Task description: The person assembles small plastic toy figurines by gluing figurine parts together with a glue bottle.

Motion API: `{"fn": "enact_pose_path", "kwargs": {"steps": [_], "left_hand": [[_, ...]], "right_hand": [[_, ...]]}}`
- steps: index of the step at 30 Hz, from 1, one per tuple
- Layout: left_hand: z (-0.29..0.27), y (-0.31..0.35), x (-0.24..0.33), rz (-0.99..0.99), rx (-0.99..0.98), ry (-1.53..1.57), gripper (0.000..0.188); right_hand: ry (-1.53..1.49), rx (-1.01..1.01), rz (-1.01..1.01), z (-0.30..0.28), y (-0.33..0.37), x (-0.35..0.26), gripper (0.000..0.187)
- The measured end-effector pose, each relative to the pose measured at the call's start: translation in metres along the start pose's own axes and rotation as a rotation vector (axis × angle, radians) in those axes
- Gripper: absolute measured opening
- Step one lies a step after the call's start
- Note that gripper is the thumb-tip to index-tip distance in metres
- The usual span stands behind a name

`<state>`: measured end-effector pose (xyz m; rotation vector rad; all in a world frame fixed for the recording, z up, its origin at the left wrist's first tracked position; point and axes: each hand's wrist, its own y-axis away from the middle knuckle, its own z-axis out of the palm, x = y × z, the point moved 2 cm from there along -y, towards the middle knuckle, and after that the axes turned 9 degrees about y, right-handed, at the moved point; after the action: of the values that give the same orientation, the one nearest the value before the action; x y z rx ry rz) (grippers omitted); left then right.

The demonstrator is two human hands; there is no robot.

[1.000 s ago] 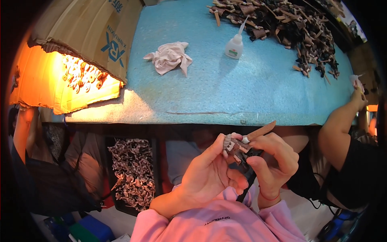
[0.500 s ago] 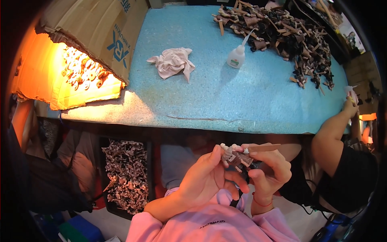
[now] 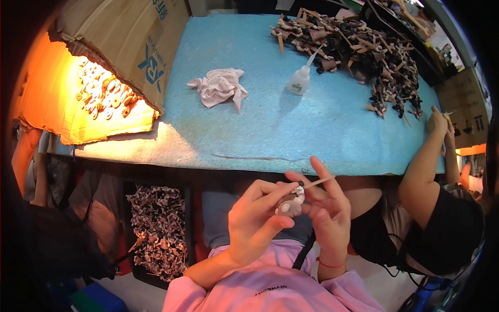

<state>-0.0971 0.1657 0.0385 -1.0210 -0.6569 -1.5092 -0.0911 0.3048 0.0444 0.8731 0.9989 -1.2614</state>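
My left hand (image 3: 254,221) pinches a small figurine (image 3: 290,204) between thumb and fingers, just in front of the table's near edge. The figurine has a pale greyish skirt-like part, a dark tip and a thin flat tan stick (image 3: 319,182) jutting to the right. Fingers spread, my right hand (image 3: 331,218) is close against the figurine's right side, its index finger stretched up past the stick. Whether its other fingertips touch the figurine is hard to make out.
On the blue table (image 3: 244,135) lie a crumpled pale cloth (image 3: 221,87), a squeeze bottle with a long nozzle (image 3: 300,80) and a heap of figurines (image 3: 358,49). A cardboard box (image 3: 125,47) holds lit small parts. A dark crate (image 3: 158,229) of parts stands lower left. Another person's arm (image 3: 422,166) is at right.
The figurine has been turned, its stick now slanting up to the right. My right hand has loosened its hold and spread its fingers. The person at right has shifted their hand.
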Motion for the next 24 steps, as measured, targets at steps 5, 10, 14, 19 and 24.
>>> {"fn": "enact_pose_path", "kwargs": {"steps": [5,10,14,19,24], "left_hand": [[0.002,0.000,0.009,0.284,0.040,-0.533,0.047],[0.004,0.001,0.019,0.272,0.062,-0.883,0.050],[0.005,0.002,0.022,0.335,0.080,-0.985,0.050],[0.011,0.001,0.027,0.379,0.113,-1.028,0.046],[0.013,0.002,0.026,0.398,0.102,-0.999,0.042]], "right_hand": [[-0.263,-0.113,0.166,0.009,-0.011,0.013,0.081],[-0.423,-0.150,0.246,0.012,-0.015,0.032,0.085],[-0.536,-0.178,0.305,0.013,-0.014,0.041,0.087],[-0.584,-0.188,0.270,0.019,-0.015,0.045,0.088],[-0.524,-0.153,0.252,0.019,-0.013,0.047,0.093]]}}
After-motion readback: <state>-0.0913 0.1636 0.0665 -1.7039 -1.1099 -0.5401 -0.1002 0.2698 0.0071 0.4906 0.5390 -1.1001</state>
